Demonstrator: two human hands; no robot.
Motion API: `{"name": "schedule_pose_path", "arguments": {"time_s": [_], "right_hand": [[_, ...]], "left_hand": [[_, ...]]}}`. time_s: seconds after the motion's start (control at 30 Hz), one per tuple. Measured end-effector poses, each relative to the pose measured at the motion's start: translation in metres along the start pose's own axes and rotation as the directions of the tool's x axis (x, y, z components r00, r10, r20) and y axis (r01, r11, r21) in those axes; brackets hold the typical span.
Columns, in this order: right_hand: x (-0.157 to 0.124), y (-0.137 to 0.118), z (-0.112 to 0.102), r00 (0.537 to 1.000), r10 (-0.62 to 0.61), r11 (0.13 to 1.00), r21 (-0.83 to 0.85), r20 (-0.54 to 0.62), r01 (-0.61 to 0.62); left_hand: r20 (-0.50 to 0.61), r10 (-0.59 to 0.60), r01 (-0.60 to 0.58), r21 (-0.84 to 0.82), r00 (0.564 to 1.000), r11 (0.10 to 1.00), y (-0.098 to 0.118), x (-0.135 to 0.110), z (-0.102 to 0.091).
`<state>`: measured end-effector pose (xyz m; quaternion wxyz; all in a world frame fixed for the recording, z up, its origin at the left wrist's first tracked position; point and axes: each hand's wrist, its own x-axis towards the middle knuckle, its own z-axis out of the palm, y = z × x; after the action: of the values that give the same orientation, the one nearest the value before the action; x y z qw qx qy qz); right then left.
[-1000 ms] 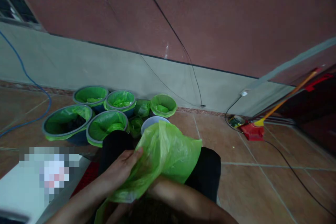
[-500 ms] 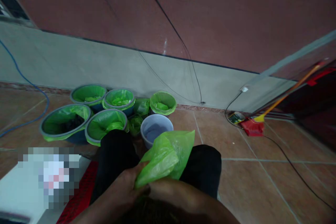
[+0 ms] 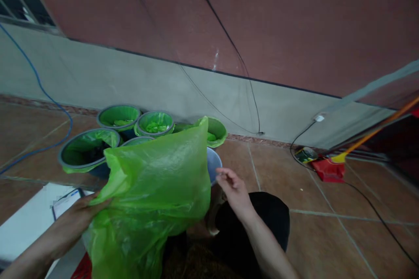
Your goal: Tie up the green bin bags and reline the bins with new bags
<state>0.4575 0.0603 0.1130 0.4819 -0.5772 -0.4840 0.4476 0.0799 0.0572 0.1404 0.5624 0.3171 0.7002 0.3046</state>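
Note:
A thin green plastic bag (image 3: 157, 178), spread wide and puffed out, hangs in front of my lap. My left hand (image 3: 90, 209) grips its left edge, with the fingers partly hidden behind the film. To the right of the bag, my right hand (image 3: 234, 189) is apart from it, its fingers loosely bent and nothing visible in them. Just beyond those fingers stands a pale grey bucket (image 3: 214, 163), largely covered by the bag. My dark-clad right knee (image 3: 270, 216) is below the right hand.
Several bins with green liners stand along the wall, including a bin with dark contents (image 3: 88, 150). A white surface (image 3: 29, 218) at left bears a phone-like object (image 3: 67, 202). A red dustpan (image 3: 329, 170), black cable (image 3: 369, 200) and blue hose (image 3: 39, 80) are on the floor.
The green bag went from bunched between both hands to spread out wide. My left hand moved left with its edge; my right hand came off it to the right. The view shifted slightly.

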Motion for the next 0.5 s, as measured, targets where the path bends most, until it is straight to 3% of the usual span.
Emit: {"name": "schedule_pose_path", "arguments": {"time_s": [0.07,0.17,0.27,0.37,0.43,0.5], "right_hand": [[0.04,0.03,0.007,0.996,0.077,0.996,-0.046,-0.034,-0.079],[0.085,0.058,0.033,0.978,0.186,0.981,0.03,0.099,-0.19],[0.109,0.055,0.052,0.933,0.143,0.965,0.165,0.329,-0.206],[0.12,0.037,0.053,0.824,0.06,0.923,0.284,0.563,-0.261],[0.128,0.031,0.048,0.751,0.084,0.903,0.268,0.655,-0.335],[0.137,0.034,0.042,0.72,0.152,0.904,0.199,0.677,-0.378]], "left_hand": [[-0.041,-0.066,0.065,-0.027,0.997,0.998,-0.005,0.004,-0.005],[-0.082,-0.127,0.12,-0.079,0.988,0.99,-0.014,0.012,-0.007],[-0.033,-0.131,0.126,-0.125,0.991,0.984,-0.018,0.018,-0.008],[0.04,-0.103,0.105,-0.064,0.994,0.992,-0.016,0.02,-0.007],[0.047,-0.035,0.036,-0.01,0.998,0.999,-0.012,0.021,-0.006],[0.012,0.054,-0.055,0.036,0.998,0.998,-0.006,0.024,-0.004]]}}
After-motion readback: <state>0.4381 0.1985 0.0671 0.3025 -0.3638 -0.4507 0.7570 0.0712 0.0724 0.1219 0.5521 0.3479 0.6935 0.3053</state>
